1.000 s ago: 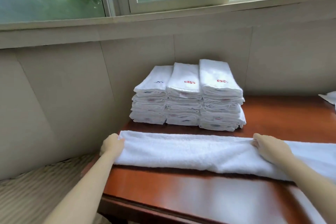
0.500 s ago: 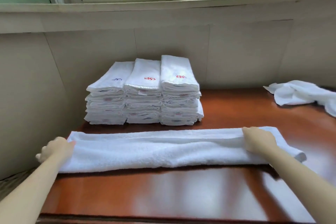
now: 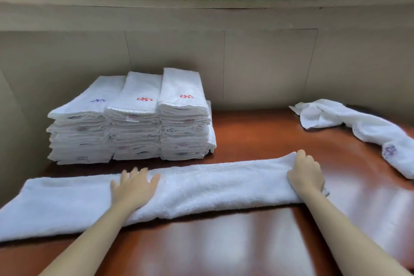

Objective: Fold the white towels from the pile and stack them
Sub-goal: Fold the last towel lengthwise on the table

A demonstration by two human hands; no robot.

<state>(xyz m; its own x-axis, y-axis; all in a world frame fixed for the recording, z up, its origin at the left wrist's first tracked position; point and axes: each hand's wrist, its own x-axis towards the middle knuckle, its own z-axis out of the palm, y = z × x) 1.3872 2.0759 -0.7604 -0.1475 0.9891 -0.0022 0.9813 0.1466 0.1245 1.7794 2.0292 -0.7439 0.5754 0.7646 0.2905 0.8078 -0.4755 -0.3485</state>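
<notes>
A long towel (image 3: 201, 186) lies flat across the table (image 3: 257, 136), close to the person. The left hand (image 3: 134, 188) rests flat on it, fingers spread out. The right hand (image 3: 307, 175) grips the towel's right end, fingers curled over it. Behind it, three stacks (image 3: 134, 119) of folded towels sit by the wall. A loose towel (image 3: 358, 125) lies far right.

The head-worn wide-angle view looks forward and down, close over the table (image 3: 257, 132), edges seemingly warped.

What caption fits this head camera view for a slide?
Left hand flat on a long white terry towel, right hand gripping its end, before three stacks of folded white towels.
</notes>
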